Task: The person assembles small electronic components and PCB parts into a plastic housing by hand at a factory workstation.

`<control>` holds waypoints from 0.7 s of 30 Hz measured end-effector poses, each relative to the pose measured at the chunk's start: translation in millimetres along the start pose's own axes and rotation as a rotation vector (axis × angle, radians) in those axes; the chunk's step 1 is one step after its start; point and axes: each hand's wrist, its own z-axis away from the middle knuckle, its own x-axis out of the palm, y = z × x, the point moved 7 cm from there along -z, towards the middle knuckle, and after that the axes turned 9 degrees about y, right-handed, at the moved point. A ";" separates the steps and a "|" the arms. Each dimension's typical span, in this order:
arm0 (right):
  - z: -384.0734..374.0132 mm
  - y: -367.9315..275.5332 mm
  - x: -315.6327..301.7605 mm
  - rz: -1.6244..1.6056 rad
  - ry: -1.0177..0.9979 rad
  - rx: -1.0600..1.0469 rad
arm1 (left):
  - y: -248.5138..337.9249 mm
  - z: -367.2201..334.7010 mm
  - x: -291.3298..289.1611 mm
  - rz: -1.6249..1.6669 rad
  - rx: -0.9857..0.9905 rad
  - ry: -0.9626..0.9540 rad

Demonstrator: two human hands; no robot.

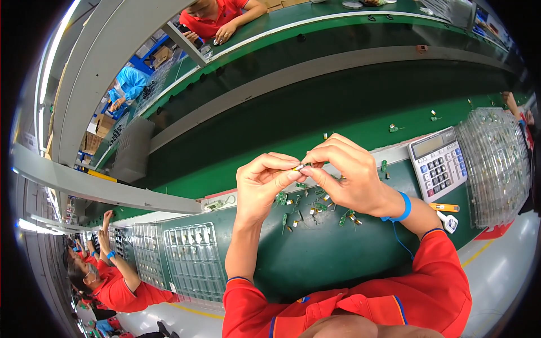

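Above the green bench point(265, 248), my left hand point(259, 183) and my right hand point(349, 174) meet with thumbs and fingertips pinched together. Between them is a small silver part with a yellow end point(298, 167); the fingers cover most of it, and its exact kind is hidden. Below my hands lie several small green circuit boards point(342, 218) with wires and little silver-and-yellow pieces attached. A blue wrist strap point(403, 206) with a thin cord circles my right wrist.
On the right are a calculator point(431, 163), a stack of clear trays point(493, 169), a yellow cutter point(444, 207) and a white tool point(448, 222). Clear compartment trays point(194, 265) lie left, near a co-worker point(121, 284). Beyond runs a green belt point(360, 129) carrying several boards, under a grey frame.
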 end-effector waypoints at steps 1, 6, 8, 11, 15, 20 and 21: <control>0.6 -0.4 1.2 0.000 0.000 0.001 | -0.5 0.0 -0.5 -0.005 0.002 0.006; 0.2 -4.8 1.5 -0.012 0.055 -0.098 | -0.9 -0.7 -3.0 0.018 -0.001 0.025; -1.0 -2.7 0.1 -0.026 0.041 -0.109 | 1.6 -0.4 -4.4 0.054 0.035 0.015; -3.9 -5.9 -1.4 -0.041 -0.003 -0.055 | -3.3 -0.4 -7.2 0.092 -0.029 0.014; -2.8 -5.3 -1.2 -0.029 -0.033 -0.143 | -6.6 -0.7 -4.5 0.151 -0.106 -0.029; 1.7 -3.0 -0.4 -0.006 -0.004 -0.184 | -7.4 0.3 -5.1 0.115 -0.117 0.007; 2.7 -3.7 -0.2 0.002 0.001 -0.193 | -6.9 0.9 -5.4 0.114 -0.118 0.008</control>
